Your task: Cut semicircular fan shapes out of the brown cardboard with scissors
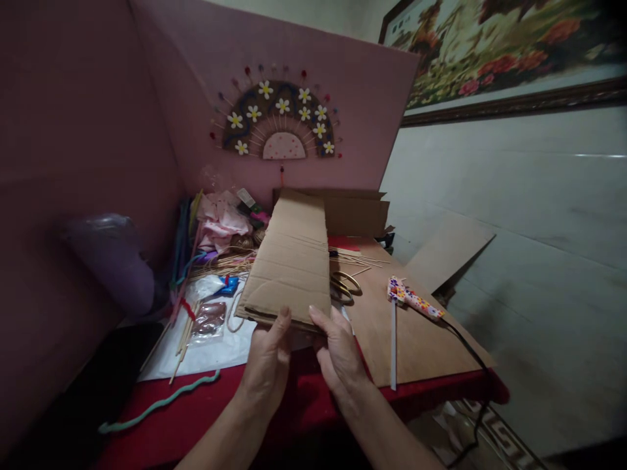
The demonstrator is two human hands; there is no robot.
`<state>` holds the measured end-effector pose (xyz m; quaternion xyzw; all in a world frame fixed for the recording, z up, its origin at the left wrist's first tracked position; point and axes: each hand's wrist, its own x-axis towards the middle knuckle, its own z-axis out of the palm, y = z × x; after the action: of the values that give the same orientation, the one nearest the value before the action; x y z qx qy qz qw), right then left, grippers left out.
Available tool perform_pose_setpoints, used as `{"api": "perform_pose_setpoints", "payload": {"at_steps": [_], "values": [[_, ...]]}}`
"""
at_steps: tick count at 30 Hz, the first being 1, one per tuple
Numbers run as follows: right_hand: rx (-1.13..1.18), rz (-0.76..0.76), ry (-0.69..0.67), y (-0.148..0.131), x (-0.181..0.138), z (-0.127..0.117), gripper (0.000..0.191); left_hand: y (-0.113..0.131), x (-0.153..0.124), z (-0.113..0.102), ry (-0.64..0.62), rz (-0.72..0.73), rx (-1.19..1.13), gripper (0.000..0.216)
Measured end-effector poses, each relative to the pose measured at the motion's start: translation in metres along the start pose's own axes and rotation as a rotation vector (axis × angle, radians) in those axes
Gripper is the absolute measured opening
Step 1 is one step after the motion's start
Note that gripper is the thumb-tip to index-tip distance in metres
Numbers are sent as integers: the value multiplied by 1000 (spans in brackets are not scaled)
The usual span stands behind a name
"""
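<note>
A long piece of brown cardboard (294, 261) tilts up over the table, its near end toward me. My left hand (272, 349) grips that near edge with the thumb on top and the fingers underneath. At the near right corner my right hand (337, 346) holds the same cardboard, thumb also on top. The fingers below the board are mostly hidden. Faint crease lines run across its surface. Just right of the board lie gold-handled scissors (347, 285), partly covered by it.
A flowered glue gun (414, 300) with a black cord lies on a brown board (377, 356) at right. Thin sticks, small plastic bags (209, 321) and pink cloth (223, 219) crowd the left. A teal pipe cleaner (161, 405) rests on the red tablecloth (206, 424). A fan decoration (281, 117) hangs behind.
</note>
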<state>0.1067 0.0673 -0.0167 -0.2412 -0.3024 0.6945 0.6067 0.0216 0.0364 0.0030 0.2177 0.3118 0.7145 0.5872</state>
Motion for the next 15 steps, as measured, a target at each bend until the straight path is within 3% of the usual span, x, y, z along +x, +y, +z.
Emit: {"api": "perform_pose_setpoints", "payload": {"at_steps": [7, 12, 15], "values": [[-22, 10, 12, 4, -9, -2, 45, -13, 13, 10, 277, 74, -11, 45], [-41, 9, 14, 9, -11, 0, 43, -15, 13, 7, 314, 51, 36, 37], [-167, 18, -43, 9, -15, -2, 39, -9, 11, 5, 314, 68, 24, 36]]}}
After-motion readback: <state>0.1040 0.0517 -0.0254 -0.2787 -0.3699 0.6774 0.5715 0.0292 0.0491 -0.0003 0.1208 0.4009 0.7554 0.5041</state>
